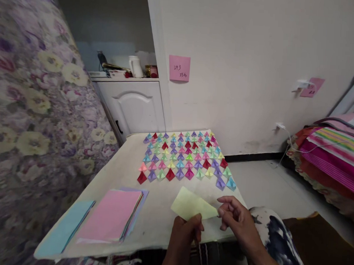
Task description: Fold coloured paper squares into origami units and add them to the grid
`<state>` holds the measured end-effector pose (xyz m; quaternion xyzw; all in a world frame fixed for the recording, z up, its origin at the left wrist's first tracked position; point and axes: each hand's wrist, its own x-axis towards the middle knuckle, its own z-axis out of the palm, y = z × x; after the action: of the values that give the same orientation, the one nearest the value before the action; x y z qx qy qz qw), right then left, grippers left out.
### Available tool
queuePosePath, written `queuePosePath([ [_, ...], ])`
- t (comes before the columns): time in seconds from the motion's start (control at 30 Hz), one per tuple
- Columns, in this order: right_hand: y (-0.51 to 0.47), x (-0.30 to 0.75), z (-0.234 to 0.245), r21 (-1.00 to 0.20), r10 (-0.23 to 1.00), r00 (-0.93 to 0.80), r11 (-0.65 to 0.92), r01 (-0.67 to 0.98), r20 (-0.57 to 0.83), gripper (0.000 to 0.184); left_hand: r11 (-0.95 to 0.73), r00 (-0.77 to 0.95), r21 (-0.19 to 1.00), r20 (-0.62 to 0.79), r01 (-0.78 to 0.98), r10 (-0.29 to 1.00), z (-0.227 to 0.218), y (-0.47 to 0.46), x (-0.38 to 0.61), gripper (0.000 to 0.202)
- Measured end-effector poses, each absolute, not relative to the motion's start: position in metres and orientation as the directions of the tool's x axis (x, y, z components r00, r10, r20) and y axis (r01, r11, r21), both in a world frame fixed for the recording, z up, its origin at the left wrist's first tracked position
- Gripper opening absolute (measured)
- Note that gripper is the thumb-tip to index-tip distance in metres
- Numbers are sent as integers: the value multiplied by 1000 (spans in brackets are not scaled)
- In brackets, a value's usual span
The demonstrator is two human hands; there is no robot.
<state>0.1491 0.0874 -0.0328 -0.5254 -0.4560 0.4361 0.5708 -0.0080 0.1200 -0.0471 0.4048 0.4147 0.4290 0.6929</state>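
A pale yellow sheet of paper [192, 204], apparently partly folded, is held just above the near side of the table. My left hand [185, 233] grips its lower edge, with the thumb on top. At the pointed right end of the sheet, my right hand [236, 221] has curled fingers and a thumb closed at the corner. Beyond the sheet, many small folded paper pieces [179, 172] in red, purple, green, pink, blue and yellow lie in rows. To the left are a stack of coloured paper with pink on top [112, 214] and a blue paper stack [67, 226].
The cream-covered table [117, 171] meets the wall at its far end. A floral curtain [46, 112] hangs on the left, beside a white cabinet [136, 106]. Pink notes [179, 68] are on the wall. A bed [337, 154] and a charger cable stand right.
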Motion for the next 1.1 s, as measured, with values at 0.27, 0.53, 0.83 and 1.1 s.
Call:
queuePosePath([
  [0.27, 87, 162, -33, -999, 976, 212, 38, 23, 42, 32, 326, 310, 913, -245, -245, 919, -55, 123, -11, 38],
  [0.53, 92, 159, -32, -996, 989, 149, -23, 90, -9, 32, 339, 394, 910, -228, -239, 890, -66, 126, -12, 38],
  [0.83, 101, 156, -38, -993, 983, -142, -110, 52, -117, 30, 332, 513, 940, -245, -84, 823, -72, 120, -4, 38],
  [1.1, 99, 154, -37, -993, 986, -113, -118, 7, -118, 30, 313, 447, 938, -218, -148, 867, -62, 120, -7, 28],
])
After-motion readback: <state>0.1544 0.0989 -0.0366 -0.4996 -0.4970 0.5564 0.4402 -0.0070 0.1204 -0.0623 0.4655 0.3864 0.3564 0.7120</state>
